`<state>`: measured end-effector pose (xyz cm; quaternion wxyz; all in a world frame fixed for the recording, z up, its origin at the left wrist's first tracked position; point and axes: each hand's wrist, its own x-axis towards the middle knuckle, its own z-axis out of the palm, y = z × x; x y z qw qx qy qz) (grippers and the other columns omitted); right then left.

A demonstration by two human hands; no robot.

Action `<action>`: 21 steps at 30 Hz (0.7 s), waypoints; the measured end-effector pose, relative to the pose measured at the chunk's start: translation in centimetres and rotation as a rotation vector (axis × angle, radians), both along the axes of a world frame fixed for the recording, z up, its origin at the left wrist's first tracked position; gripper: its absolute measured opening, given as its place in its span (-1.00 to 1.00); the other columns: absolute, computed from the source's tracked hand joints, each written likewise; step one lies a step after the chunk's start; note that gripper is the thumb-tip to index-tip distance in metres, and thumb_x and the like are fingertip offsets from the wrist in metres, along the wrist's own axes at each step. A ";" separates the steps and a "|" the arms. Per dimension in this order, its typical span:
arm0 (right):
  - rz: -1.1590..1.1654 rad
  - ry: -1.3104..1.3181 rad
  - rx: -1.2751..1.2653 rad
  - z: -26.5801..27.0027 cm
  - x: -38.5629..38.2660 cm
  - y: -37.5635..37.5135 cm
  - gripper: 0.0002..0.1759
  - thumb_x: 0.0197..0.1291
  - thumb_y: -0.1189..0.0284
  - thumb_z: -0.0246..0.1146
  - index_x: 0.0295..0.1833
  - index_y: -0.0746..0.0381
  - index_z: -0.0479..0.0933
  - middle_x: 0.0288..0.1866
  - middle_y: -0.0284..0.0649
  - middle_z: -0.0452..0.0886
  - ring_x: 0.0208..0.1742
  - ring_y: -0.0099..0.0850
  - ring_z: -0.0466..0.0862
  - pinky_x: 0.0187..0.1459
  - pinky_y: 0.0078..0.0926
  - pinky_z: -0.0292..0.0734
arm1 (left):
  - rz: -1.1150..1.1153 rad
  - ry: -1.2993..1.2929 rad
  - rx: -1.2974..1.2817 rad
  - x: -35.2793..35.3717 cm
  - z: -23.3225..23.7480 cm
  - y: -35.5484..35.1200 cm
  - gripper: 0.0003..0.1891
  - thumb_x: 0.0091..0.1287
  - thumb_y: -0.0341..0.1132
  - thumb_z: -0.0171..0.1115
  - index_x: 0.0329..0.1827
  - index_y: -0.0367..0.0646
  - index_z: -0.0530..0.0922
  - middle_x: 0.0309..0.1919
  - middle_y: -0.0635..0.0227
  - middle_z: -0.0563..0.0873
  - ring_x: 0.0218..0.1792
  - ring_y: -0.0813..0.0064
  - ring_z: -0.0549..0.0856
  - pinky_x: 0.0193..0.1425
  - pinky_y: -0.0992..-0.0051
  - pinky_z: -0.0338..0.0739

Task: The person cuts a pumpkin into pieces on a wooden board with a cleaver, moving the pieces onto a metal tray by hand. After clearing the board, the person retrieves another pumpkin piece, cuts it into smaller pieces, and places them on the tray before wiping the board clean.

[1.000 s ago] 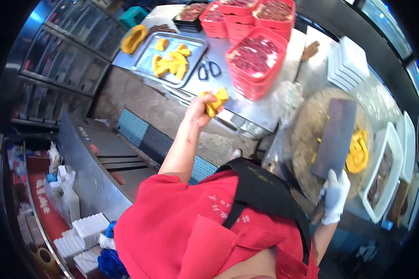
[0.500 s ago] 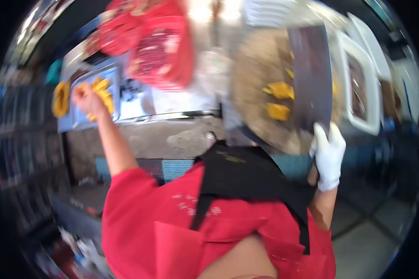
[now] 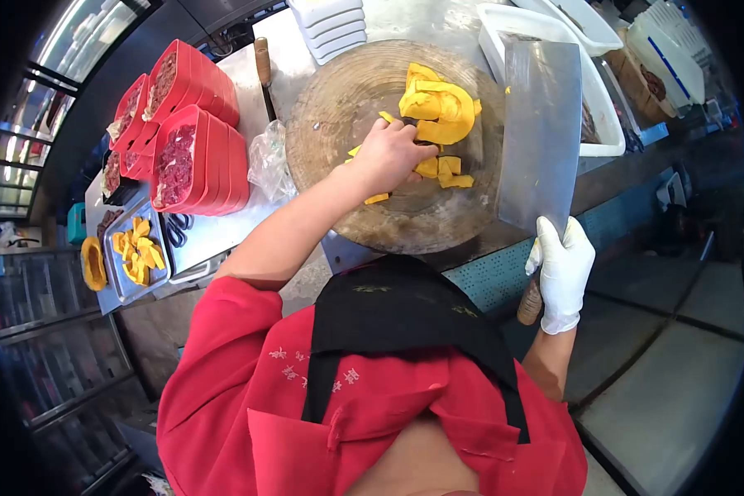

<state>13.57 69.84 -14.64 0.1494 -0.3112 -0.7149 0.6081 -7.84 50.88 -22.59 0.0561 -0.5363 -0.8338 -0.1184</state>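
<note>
My gloved right hand [image 3: 564, 269] grips the brown handle of a broad cleaver [image 3: 540, 136]. Its blade stands over the right edge of a round wooden chopping block [image 3: 331, 91]. Bare, my left hand [image 3: 391, 157] reaches onto the block, fingers curled down among cut yellow pumpkin pieces [image 3: 453, 174]. The fingertips are partly hidden, and they appear closed on a pumpkin piece. Just beyond the fingers lies a bigger curved chunk of pumpkin [image 3: 442, 107]. Further left, more pumpkin pieces fill a metal tray [image 3: 167, 269].
Stacked red containers [image 3: 223, 161] of meat stand on the left, near a clear plastic bag [image 3: 270, 161]. A wooden-handled tool [image 3: 263, 62] lies behind the bag. White trays [image 3: 326, 25] are stacked at the back. A white tub [image 3: 608, 124] sits right of the block.
My left hand has moved from the metal tray to the pumpkin on the block. The view has swung, and the cleaver stays in my right hand.
</note>
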 end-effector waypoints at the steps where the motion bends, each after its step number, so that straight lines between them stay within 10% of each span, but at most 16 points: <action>1: -0.003 -0.015 -0.005 -0.1 0.2 0.3 -0.87 0.32 0.51 0.19 -0.32 0.30 0.47 -0.68 -0.36 0.44 -0.70 -0.63 0.39 -0.61 -0.63 0.28 | 0.006 -0.091 -0.104 -0.2 0.2 0.5 -0.45 0.03 -0.20 0.47 0.17 0.09 0.61 -0.30 0.29 0.58 -0.11 0.28 0.59 0.03 0.30 0.40; 6: 0.054 -0.019 0.041 0.1 0.3 0.8 -0.88 0.33 0.53 0.17 -0.30 0.32 0.50 -0.69 -0.37 0.43 -0.71 -0.64 0.38 -0.61 -0.63 0.26 | 0.243 -0.751 0.072 0.1 2.7 -2.1 -0.40 0.22 -0.06 0.39 0.32 -0.03 0.49 -0.12 0.22 0.63 -0.06 0.33 0.64 -0.02 0.30 0.51; 8: 0.107 -0.027 0.033 0.1 -0.2 0.3 -0.90 0.32 0.55 0.16 -0.27 0.34 0.52 -0.71 -0.37 0.42 -0.73 -0.64 0.36 -0.65 -0.62 0.22 | -0.063 -1.901 1.014 0.3 1.7 -6.3 -0.36 0.39 -0.04 0.23 0.45 -0.13 0.30 -0.03 0.16 0.62 -0.03 0.34 0.63 -0.07 0.34 0.56; 9: 0.156 -0.031 0.002 0.1 -0.5 -0.2 -0.89 0.32 0.56 0.16 -0.28 0.34 0.52 -0.71 -0.36 0.42 -0.73 -0.64 0.37 -0.65 -0.62 0.22 | -0.181 -2.037 1.130 0.6 1.5 -8.5 -0.35 0.48 -0.02 0.08 0.52 -0.12 0.14 0.01 0.15 0.59 -0.10 0.36 0.59 -0.05 0.37 0.52; 18: 0.771 -0.257 0.112 -0.4 -5.1 -7.2 -0.84 0.27 0.57 0.21 -0.39 0.31 0.45 -0.74 -0.35 0.42 -0.76 -0.61 0.40 -0.69 -0.58 0.25 | 0.096 -1.734 1.692 8.2 -2.4 -28.4 -0.44 0.50 0.08 -0.06 0.38 -0.15 0.35 -0.24 0.28 0.55 -0.33 0.51 0.49 -0.22 0.49 0.41; 21: 0.834 -0.349 0.223 -0.7 -6.6 -7.0 -0.88 0.30 0.56 0.19 -0.33 0.29 0.45 -0.72 -0.37 0.39 -0.79 -0.60 0.37 -0.74 -0.58 0.24 | 1.032 -1.279 2.049 10.0 -4.3 -37.0 -0.60 0.39 0.00 0.19 0.04 -0.14 0.51 -0.45 0.35 0.58 -0.50 0.51 0.57 -0.41 0.51 0.50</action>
